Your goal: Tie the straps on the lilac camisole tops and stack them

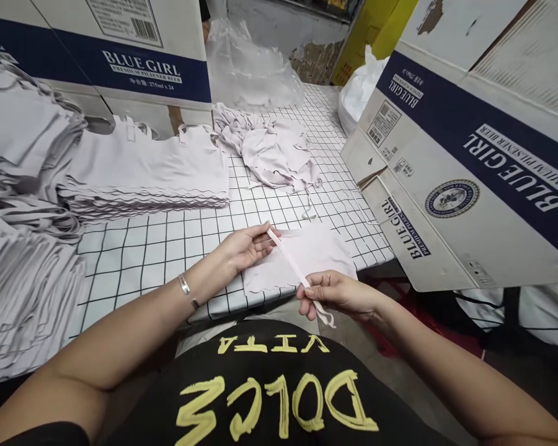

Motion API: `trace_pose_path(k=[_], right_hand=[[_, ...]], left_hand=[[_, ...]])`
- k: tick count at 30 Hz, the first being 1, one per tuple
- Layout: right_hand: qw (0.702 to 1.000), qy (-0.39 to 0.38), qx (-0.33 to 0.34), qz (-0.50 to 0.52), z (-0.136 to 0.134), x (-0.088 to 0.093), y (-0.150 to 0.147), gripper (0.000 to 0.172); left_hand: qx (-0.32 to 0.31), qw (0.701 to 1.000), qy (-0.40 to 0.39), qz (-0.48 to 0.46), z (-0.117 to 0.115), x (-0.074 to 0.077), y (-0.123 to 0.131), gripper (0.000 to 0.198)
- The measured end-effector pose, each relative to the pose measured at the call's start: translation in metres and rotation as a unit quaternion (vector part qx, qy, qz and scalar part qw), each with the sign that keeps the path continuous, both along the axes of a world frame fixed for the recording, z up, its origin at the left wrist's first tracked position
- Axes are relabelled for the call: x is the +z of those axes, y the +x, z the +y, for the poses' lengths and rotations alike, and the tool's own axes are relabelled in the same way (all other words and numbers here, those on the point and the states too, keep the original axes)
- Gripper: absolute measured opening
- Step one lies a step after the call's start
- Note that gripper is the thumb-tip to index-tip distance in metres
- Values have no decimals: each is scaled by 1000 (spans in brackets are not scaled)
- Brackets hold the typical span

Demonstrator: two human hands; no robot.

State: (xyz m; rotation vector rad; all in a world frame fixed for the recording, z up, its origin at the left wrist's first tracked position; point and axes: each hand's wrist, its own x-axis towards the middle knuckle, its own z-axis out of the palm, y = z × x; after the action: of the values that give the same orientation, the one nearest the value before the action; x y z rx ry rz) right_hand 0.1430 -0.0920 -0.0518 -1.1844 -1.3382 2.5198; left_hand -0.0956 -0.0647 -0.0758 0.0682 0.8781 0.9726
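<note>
A narrow pale pink fabric strap [288, 257] is stretched on a slant between my two hands. Its upper end is pinched in the fingertips of my left hand [248, 248]. Lower down, my right hand [330, 294] grips the strap between thumb and fingers, and a short curled end hangs below. Under both hands lies a flat pale pink fabric piece [325, 251] at the table's front edge. Whether the strap is joined to that piece cannot be made out.
Neat stacks of pale garments [149, 164] with straps fill the table's left side. A crumpled pile of the same fabric [279, 148] lies beyond my hands on the checked tablecloth [158, 248]. Large cartons stand at the back left [158, 93] and right [446, 155]. Clear plastic [251, 68] sits behind.
</note>
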Motion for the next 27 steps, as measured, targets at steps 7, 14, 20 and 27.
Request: trace_pose_path(k=[7, 14, 20, 27], right_hand=[[989, 98, 100, -51, 31, 10, -1, 30], [992, 62, -100, -37, 109, 14, -41, 26], [982, 99, -162, -3, 113, -2, -67, 24], [978, 110, -176, 22, 106, -2, -75, 29]], left_hand=[[-13, 996, 45, 78, 23, -18, -14, 14], [-43, 848, 239, 471, 4, -18, -16, 13], [-34, 842, 309, 441, -8, 0, 3, 27], [-7, 796, 304, 524, -1, -8, 9, 19]])
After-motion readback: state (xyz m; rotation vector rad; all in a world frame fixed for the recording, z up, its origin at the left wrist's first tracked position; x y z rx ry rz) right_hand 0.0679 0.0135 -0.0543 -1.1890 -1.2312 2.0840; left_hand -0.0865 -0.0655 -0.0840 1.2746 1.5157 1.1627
